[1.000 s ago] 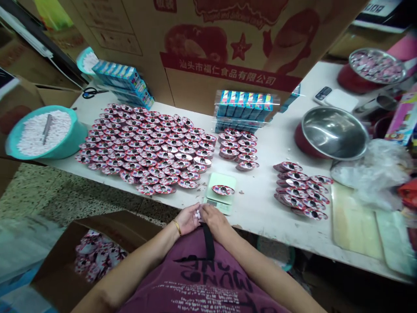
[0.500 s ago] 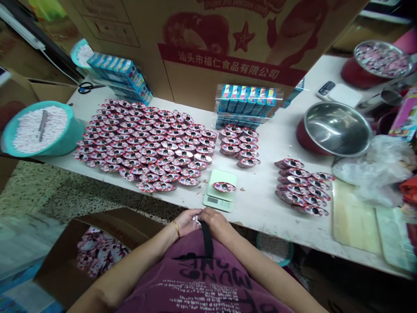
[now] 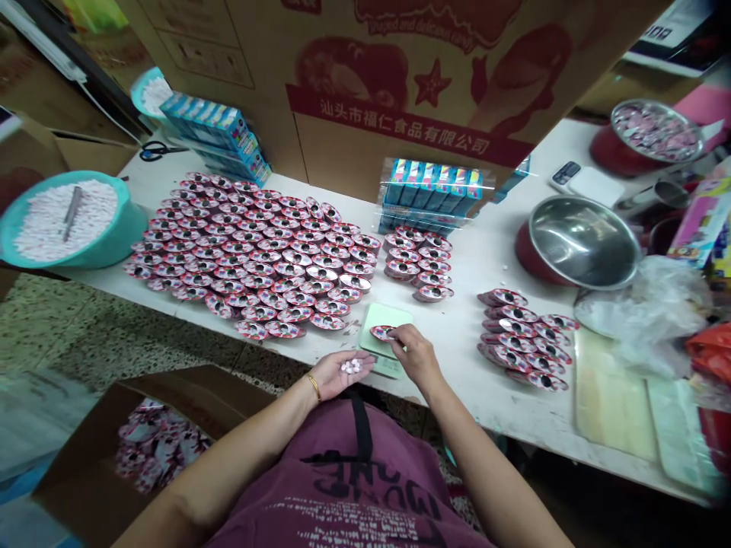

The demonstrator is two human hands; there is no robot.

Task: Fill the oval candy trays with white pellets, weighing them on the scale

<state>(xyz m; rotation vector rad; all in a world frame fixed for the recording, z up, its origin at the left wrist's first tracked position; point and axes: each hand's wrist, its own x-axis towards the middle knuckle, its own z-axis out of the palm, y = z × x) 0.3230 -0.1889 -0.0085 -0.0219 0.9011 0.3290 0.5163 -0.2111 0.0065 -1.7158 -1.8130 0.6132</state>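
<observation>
My left hand (image 3: 344,373) is palm up near the table's front edge, cupping several small white candies (image 3: 352,366). Its fingers reach toward a pale green digital scale (image 3: 371,320). On the scale's plate sits one oval-topped red-and-white packet (image 3: 379,332). My right hand (image 3: 416,352) is over the scale, fingertips pinched together at the right end of that packet's top; what is between them is too small to make out. Left of the scale, similar packets (image 3: 274,268) with dark round holes in their tops stand in dense rows.
Smaller packet groups stand behind the scale (image 3: 432,266) and to its right (image 3: 517,342). A teal tub (image 3: 129,228) of white pieces is at far left. Blue boxes (image 3: 428,190) stand before a large carton (image 3: 354,152). A steel bowl (image 3: 576,243) and plastic bags (image 3: 662,304) lie rightward.
My hands have parted from in front of my apron. The left has turned out flatter, showing the candies; the right has moved forward to the packet on the scale.
</observation>
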